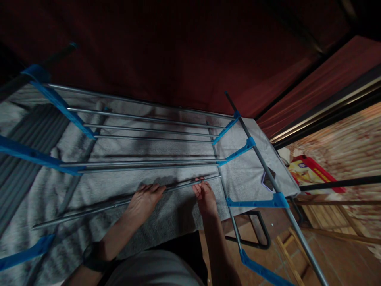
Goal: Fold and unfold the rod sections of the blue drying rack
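We have a loose, slender grey metal rod [181, 186] slanting over the surface covered in grey fleecy cloth [166, 222], on our side of the thin silver rods [154, 130] that run between blue plastic brackets [61, 104]. Our right hand [205, 196] pinches it near its right end, beside a grey metal tube [234, 226]; our left hand [145, 200] lies palm down across it, though we cannot tell whether that grip closes. We judge the step in hand to be positioning this rod; the next move seems to call for steady support at both hands.
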`<state>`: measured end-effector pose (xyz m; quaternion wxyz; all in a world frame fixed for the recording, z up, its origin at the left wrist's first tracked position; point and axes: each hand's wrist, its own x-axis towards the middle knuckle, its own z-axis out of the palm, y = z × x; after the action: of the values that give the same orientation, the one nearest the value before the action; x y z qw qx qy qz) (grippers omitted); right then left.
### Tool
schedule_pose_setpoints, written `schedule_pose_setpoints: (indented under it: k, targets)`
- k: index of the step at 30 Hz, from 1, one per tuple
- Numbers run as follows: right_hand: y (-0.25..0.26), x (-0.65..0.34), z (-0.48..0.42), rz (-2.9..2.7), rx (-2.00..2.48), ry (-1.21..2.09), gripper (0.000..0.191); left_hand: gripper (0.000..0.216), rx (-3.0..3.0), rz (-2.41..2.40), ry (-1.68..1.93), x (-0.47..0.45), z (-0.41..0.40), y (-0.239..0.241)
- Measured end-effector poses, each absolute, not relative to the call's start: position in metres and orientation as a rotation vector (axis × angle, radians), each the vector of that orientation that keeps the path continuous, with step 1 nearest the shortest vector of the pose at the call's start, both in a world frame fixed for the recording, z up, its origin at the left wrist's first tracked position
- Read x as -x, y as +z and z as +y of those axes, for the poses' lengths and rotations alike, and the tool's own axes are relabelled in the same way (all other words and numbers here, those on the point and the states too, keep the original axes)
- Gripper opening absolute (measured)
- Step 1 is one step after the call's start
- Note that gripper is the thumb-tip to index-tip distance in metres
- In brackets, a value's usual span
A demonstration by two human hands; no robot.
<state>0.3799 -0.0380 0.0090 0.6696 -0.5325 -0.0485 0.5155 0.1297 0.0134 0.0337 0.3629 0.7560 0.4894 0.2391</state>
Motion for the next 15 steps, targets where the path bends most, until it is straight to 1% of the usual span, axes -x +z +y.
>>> schedule_pose_setpoints:
  k: [4, 9, 12, 15]
  targets:
    - [0.001, -0.386, -0.038, -0.14, 1.2, 1.136, 0.022, 0.022, -2.15, 1.292, 0.44, -0.128, 0.013, 0.037]
    - [0.003, -0.394, -0.036, -0.094, 1.165, 1.091, 0.027, 0.035, -2.468, 1.394, 0.141, -0.119, 0.011, 0.045]
    - [0.006, -0.403, -0.036, -0.064, 1.148, 1.089, 0.031, 0.039, -2.507, 1.462, 0.093, -0.11, 0.011, 0.048]
    - [0.007, -0.412, -0.036, -0.03, 1.151, 1.082, 0.032, 0.038, -2.472, 1.557, 0.068, -0.098, 0.012, 0.048]
